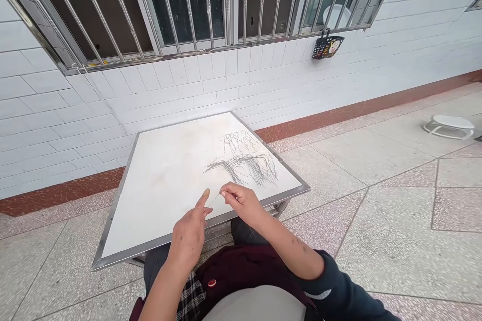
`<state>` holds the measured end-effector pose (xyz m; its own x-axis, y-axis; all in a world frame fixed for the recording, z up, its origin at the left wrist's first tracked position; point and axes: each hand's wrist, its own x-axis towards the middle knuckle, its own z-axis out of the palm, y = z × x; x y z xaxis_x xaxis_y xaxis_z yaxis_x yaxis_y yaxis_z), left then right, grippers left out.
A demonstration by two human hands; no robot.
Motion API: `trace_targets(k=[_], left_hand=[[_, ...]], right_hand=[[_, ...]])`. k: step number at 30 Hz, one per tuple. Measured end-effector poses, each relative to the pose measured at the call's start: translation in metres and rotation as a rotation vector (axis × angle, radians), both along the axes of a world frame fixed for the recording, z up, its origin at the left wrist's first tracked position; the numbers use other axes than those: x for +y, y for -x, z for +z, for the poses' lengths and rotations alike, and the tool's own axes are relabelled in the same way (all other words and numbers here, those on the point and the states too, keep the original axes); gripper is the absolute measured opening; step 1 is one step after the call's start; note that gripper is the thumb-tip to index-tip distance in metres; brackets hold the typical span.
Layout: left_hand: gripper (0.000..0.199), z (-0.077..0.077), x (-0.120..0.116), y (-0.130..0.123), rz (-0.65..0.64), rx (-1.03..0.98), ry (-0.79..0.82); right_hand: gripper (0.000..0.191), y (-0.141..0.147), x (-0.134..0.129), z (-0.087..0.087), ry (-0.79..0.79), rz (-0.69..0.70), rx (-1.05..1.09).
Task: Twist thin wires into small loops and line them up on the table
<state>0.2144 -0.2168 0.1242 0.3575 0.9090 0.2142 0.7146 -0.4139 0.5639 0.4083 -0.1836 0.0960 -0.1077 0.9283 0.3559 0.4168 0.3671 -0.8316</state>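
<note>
A thin wire (214,199) spans the short gap between my two hands, above the front edge of the table. My right hand (243,203) pinches its upper end between thumb and fingertips. The lower end meets the bent fingers of my left hand (188,235), whose thumb sticks up apart from them. Just beyond my right hand lies a loose pile of thin dark wires (252,164), bent and spread out. Behind this pile, several wires with round loops at their tops (237,140) lie in a cluster.
The white table (158,185) has a metal rim and stands near a tiled wall (181,90). Barred windows (196,5) sit above it, with a small dark basket (327,46) hanging from the bars. A white stool (450,124) stands on the floor at the right.
</note>
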Motion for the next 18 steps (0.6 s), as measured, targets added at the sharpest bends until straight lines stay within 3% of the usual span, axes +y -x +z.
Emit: trace_targets(k=[5, 9, 13, 18], left_hand=[[0.053, -0.009, 0.014, 0.017, 0.133, -0.089, 0.130], [0.052, -0.044, 0.036, 0.047, 0.266, -0.170, 0.258], [0.051, -0.086, 0.055, 0.072, 0.364, -0.194, 0.234], [0.049, -0.112, 0.067, 0.083, 0.536, -0.144, 0.199]], right_hand=[[0.019, -0.011, 0.018, -0.011, 0.107, -0.067, 0.030], [0.019, -0.031, 0.056, -0.024, 0.267, -0.127, 0.070], [0.016, -0.046, 0.102, -0.037, 0.342, -0.172, 0.057], [0.016, -0.050, 0.149, -0.056, 0.418, -0.199, 0.036]])
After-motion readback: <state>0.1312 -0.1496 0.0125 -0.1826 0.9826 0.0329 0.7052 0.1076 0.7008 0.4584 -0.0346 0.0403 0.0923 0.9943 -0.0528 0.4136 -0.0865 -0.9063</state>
